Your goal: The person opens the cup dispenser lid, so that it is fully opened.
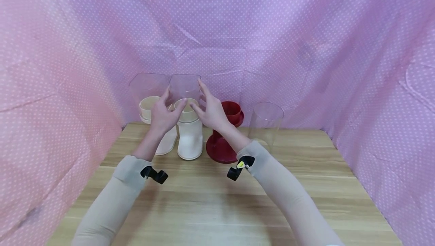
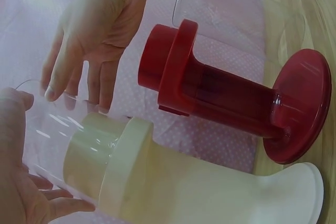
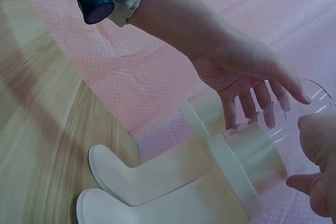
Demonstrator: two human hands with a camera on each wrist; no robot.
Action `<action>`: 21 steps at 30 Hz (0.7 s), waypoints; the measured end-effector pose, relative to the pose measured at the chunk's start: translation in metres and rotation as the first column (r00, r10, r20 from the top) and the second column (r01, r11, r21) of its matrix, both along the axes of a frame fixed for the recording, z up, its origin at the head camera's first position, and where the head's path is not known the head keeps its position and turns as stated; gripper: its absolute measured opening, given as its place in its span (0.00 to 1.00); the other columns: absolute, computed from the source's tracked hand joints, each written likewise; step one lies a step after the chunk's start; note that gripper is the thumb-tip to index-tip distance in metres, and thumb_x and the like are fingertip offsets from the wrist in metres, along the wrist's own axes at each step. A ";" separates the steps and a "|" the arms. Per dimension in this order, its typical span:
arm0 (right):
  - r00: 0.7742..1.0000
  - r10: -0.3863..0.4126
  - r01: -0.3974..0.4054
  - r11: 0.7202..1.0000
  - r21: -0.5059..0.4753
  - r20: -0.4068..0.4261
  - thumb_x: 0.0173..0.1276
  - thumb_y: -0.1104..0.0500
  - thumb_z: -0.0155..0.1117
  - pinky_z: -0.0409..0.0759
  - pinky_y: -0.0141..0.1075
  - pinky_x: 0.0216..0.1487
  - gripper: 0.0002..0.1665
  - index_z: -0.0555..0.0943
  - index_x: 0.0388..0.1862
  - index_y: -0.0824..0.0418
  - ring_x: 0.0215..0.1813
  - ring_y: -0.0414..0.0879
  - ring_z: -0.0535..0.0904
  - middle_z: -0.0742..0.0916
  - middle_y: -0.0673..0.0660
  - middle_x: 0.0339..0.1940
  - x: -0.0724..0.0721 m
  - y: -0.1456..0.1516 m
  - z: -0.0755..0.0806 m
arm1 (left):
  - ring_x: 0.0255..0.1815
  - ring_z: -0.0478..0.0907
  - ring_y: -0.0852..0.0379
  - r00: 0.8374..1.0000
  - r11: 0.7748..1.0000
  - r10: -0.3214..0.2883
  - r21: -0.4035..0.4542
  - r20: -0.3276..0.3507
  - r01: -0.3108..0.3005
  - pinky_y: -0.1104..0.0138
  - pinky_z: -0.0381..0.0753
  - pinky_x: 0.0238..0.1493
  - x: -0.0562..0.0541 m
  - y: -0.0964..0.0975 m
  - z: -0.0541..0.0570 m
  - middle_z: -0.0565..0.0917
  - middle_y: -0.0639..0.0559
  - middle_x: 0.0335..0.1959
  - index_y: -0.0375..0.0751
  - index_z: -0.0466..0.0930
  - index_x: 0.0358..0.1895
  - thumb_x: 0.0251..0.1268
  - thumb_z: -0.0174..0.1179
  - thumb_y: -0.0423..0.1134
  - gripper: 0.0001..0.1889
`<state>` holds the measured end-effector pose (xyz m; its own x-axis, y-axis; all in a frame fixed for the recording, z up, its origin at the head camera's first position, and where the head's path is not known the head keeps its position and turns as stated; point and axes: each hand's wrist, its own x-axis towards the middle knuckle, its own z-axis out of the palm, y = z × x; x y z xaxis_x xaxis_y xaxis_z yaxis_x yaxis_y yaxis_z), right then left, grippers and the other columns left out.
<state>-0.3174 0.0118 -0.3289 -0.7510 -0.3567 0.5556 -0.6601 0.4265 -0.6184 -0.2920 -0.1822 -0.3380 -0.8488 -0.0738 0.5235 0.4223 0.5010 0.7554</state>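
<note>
We see left hand [image 1: 164, 114] and right hand [image 1: 213, 110] loosely open, flanking clear tube [image 1: 185, 86] around cream stand's [image 1: 189, 140] top; contact unclear.

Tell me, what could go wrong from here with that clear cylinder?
The clear cylinder might slip between the left hand and right hand. Because it surrounds the top of the cream stand, a sideways tug could topple both. The right forearm, reaching across the red stand, might bump it.
</note>
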 end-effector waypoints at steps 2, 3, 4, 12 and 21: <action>1.000 -0.005 0.005 1.000 0.001 0.002 0.78 0.55 0.69 0.86 0.48 0.65 0.49 0.54 0.88 0.56 0.72 0.64 0.81 0.71 0.67 0.83 0.004 0.001 0.002 | 0.71 0.78 0.29 1.000 1.000 0.004 0.000 -0.003 -0.004 0.40 0.85 0.62 0.004 0.001 0.002 0.76 0.30 0.74 0.35 0.57 0.84 0.73 0.67 0.52 0.45; 1.000 -0.009 0.009 1.000 0.000 0.001 0.77 0.54 0.69 0.86 0.47 0.65 0.49 0.54 0.88 0.56 0.72 0.64 0.81 0.71 0.66 0.83 0.006 0.002 0.003 | 0.71 0.78 0.29 1.000 1.000 0.010 -0.003 -0.004 -0.010 0.40 0.85 0.63 0.006 0.001 0.003 0.76 0.31 0.74 0.34 0.57 0.84 0.73 0.67 0.52 0.45; 1.000 -0.008 0.008 1.000 -0.003 0.001 0.77 0.54 0.69 0.86 0.46 0.65 0.49 0.54 0.88 0.56 0.72 0.64 0.81 0.71 0.66 0.83 0.008 0.002 0.004 | 0.71 0.78 0.30 1.000 1.000 0.013 -0.006 -0.003 -0.013 0.41 0.85 0.63 0.007 0.001 0.004 0.77 0.31 0.74 0.34 0.57 0.84 0.73 0.67 0.53 0.46; 1.000 0.024 -0.024 0.999 -0.028 -0.004 0.77 0.53 0.70 0.86 0.44 0.64 0.49 0.56 0.88 0.52 0.72 0.63 0.80 0.70 0.62 0.85 0.021 0.007 0.010 | 0.65 0.84 0.32 0.997 0.999 0.032 -0.019 -0.068 -0.033 0.42 0.88 0.57 0.024 0.003 0.008 0.81 0.30 0.69 0.25 0.58 0.80 0.72 0.69 0.51 0.46; 0.999 0.016 -0.019 0.998 -0.057 -0.044 0.73 0.51 0.75 0.89 0.41 0.59 0.48 0.62 0.86 0.50 0.68 0.58 0.85 0.76 0.64 0.79 0.039 0.022 0.018 | 0.60 0.87 0.34 0.992 0.997 0.047 -0.054 -0.114 -0.053 0.47 0.92 0.45 0.047 0.009 0.019 0.87 0.31 0.60 0.28 0.61 0.80 0.70 0.70 0.52 0.45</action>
<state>-0.2788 0.0337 -0.3107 -0.7198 -0.3362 0.6073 -0.6938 0.3791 -0.6123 -0.2449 -0.1733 -0.3193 -0.7806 -0.0820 0.6197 0.4761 0.5644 0.6744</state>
